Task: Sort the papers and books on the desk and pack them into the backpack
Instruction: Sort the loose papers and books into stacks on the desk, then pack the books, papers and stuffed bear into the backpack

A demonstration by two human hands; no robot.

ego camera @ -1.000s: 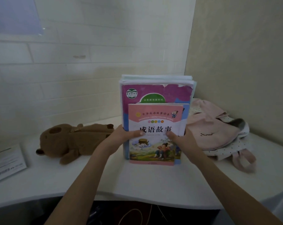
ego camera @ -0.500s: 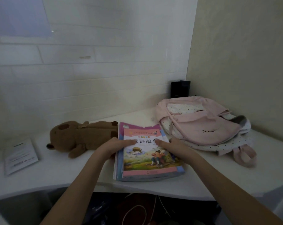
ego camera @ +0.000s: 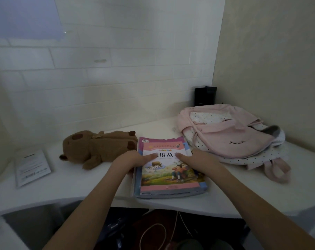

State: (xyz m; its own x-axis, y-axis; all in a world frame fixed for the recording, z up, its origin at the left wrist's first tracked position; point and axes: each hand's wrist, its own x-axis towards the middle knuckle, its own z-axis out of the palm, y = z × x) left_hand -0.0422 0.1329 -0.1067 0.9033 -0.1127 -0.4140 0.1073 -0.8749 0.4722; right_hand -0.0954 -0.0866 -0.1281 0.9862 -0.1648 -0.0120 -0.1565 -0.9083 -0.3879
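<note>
From the head camera, a stack of books (ego camera: pixel 169 168) lies flat on the white desk (ego camera: pixel 80 184), near the front edge. Its long side runs from the person toward the back wall, and the top of the cover, with its big printed letters, points away from the person. The top book has a smooth, shiny cover, pink at the top and bottom, with a bright picture of a child sitting on grass. Under it sit a wider book with a purple top edge and some thin white pages, so the stack looks like neat steps. The left hand (ego camera: pixel 133 159) holds the left side of the stack, with the thumb lying flat on the cover and the other fingers hidden down the side. The right hand (ego camera: pixel 198 158) holds the right side in the same way, thumb on top, so the stack sits between the two hands. The pink backpack (ego camera: pixel 225 134) lies on its side just to the right of the books, soft and floppy, with white dotted cloth and a looped strap. A fuzzy brown stuffed animal (ego camera: pixel 99 148) lies just left of the books. A flat white paper (ego camera: pixel 33 166) sits farther left, well apart. A small black box (ego camera: pixel 205 96) stands in the corner behind the backpack.
</note>
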